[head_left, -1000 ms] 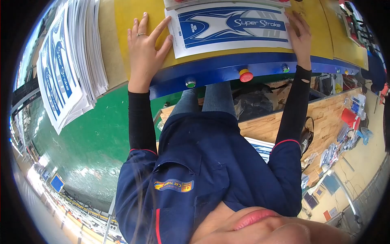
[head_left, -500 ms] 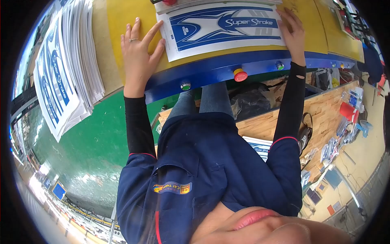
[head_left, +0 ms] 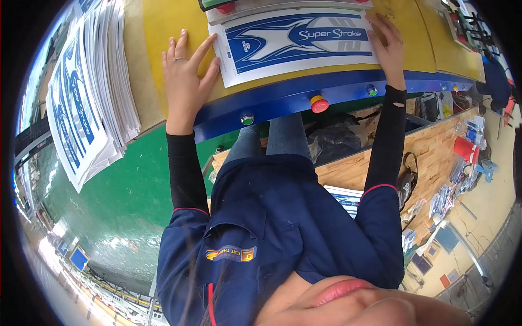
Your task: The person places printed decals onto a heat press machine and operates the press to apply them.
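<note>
- The person's dark blue jacket (head_left: 272, 217) fills the near part of the view, on the near side of the printed sheet, with both black sleeves reaching out toward it.
- A wooden crate (head_left: 429, 157) stands down by the person's legs, nearer than the sheet and to its right. The green floor (head_left: 119, 190) lies nearer than the sheet and to its left.
- The table's blue front rail (head_left: 283, 95) runs just on the near side of the sheet. It carries a green button (head_left: 247, 118) under the sheet's left end and a red button (head_left: 319, 104) under its middle.
- The left hand (head_left: 185, 81) lies palm down on the yellow table (head_left: 163, 22), fingers spread wide. Its thumb and forefinger touch the sheet's left edge, and there is a ring on one finger.
- The printed sheet (head_left: 293, 41), white with a blue "Super Stroke" design, lies flat on the table between the two hands.
- The right hand (head_left: 389, 46) rests flat and open on the sheet's right end, fingers close together. It grips nothing.
- A stack of sheets (head_left: 81, 92) with the same blue print lies well to the left of the sheet, fanned at the edges.
- A grey bar (head_left: 283, 5) touches the sheet's far edge.
</note>
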Action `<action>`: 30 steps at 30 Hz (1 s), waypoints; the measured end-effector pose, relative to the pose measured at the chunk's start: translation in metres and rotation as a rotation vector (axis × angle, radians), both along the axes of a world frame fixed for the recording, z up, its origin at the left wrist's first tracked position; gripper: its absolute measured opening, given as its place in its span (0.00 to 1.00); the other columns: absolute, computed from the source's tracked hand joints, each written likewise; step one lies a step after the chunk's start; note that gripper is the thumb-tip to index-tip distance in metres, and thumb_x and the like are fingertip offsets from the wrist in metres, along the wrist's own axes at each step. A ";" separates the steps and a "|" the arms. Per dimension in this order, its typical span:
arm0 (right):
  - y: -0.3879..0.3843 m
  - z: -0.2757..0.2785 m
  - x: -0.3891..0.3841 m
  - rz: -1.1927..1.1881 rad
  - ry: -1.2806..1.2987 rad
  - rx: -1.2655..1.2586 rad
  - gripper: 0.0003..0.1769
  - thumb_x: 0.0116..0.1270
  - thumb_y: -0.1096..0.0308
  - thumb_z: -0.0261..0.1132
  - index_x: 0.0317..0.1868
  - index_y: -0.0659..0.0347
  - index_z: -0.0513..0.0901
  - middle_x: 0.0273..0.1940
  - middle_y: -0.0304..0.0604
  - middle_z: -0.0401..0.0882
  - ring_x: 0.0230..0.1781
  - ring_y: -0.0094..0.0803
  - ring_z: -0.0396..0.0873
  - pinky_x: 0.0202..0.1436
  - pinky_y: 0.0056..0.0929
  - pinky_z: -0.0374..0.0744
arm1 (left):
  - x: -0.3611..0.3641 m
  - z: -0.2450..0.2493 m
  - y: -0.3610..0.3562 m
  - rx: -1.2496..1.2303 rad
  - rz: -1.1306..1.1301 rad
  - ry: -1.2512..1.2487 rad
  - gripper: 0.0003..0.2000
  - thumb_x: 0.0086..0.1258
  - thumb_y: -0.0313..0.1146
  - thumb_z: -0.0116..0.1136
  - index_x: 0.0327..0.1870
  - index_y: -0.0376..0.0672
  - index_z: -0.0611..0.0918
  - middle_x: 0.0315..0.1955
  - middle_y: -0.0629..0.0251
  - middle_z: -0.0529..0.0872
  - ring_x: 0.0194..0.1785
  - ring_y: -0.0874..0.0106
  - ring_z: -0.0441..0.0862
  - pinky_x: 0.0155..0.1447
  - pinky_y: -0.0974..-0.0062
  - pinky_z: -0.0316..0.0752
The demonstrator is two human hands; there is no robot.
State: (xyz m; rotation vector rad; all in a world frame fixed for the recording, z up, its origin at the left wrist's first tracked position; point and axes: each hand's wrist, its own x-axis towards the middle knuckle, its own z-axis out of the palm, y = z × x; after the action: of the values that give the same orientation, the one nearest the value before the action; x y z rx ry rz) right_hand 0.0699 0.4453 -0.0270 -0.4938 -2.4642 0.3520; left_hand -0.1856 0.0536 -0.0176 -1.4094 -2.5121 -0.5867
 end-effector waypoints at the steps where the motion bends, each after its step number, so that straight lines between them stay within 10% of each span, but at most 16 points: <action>1: 0.001 -0.002 0.000 -0.009 0.007 -0.002 0.19 0.67 0.60 0.67 0.58 0.39 0.88 0.66 0.45 0.80 0.66 0.47 0.76 0.70 0.42 0.73 | 0.000 0.000 0.000 0.000 0.000 0.000 0.23 0.73 0.49 0.60 0.69 0.71 0.79 0.74 0.46 0.68 0.79 0.44 0.59 0.80 0.45 0.51; 23: 0.004 -0.005 0.001 -0.025 0.030 -0.136 0.19 0.69 0.60 0.66 0.60 0.36 0.87 0.65 0.43 0.81 0.67 0.45 0.75 0.72 0.38 0.70 | 0.002 0.001 0.001 -0.020 0.028 0.033 0.23 0.75 0.50 0.59 0.70 0.72 0.78 0.75 0.46 0.68 0.79 0.46 0.61 0.82 0.48 0.49; 30: 0.009 0.017 0.009 -0.044 0.285 -0.680 0.19 0.74 0.67 0.62 0.62 0.63 0.83 0.64 0.49 0.81 0.68 0.42 0.75 0.71 0.35 0.71 | 0.008 0.012 0.003 -0.139 0.087 0.101 0.24 0.74 0.53 0.58 0.71 0.71 0.77 0.74 0.49 0.70 0.78 0.46 0.64 0.80 0.37 0.46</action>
State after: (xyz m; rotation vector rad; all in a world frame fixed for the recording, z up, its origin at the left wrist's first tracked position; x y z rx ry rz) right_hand 0.0794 0.4542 -0.0100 -0.7095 -2.0106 1.1695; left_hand -0.1774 0.0562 -0.0055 -1.3299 -2.5607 -0.3215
